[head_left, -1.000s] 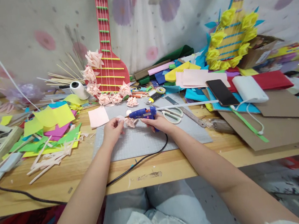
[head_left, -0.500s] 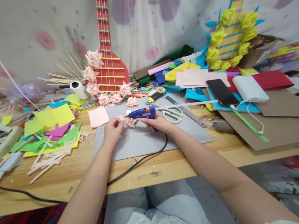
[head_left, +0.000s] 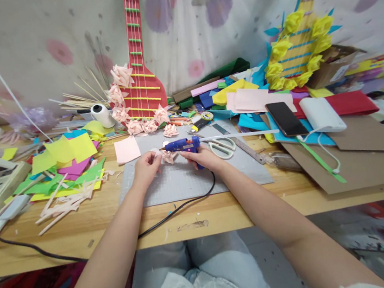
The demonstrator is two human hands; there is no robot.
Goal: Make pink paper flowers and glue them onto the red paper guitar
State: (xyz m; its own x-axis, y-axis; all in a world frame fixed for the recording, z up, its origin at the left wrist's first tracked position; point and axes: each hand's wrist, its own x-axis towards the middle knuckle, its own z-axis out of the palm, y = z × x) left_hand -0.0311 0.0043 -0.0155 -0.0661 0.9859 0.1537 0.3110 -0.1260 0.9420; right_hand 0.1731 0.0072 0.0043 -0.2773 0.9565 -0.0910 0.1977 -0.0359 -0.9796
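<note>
My right hand (head_left: 203,155) is wrapped round a blue hot glue gun (head_left: 179,145), with a long clear glue stick (head_left: 243,134) jutting from its back end. The nozzle points left, at the fingertips of my left hand (head_left: 147,167). Those fingers pinch a small pale pink paper piece (head_left: 158,153), partly hidden by the fingers and the nozzle. Just beneath the gun's front lies a pink paper flower (head_left: 169,157) on the grey cutting mat (head_left: 182,182). Another pink paper flower (head_left: 170,130) rests behind the gun. Beside my left hand is a pink paper square (head_left: 127,149).
White-handled scissors (head_left: 223,148) and a metal ruler (head_left: 247,150) lie right of the gun. A red paper guitar (head_left: 143,89) stands behind. Coloured paper scraps (head_left: 63,155) lie left; a phone (head_left: 285,118) and cardboard (head_left: 351,161) right. The gun's black cord (head_left: 185,204) crosses the front.
Almost nothing differs. The whole view has shifted very slightly; both hands keep their hold, and the nozzle stays at the paper piece.
</note>
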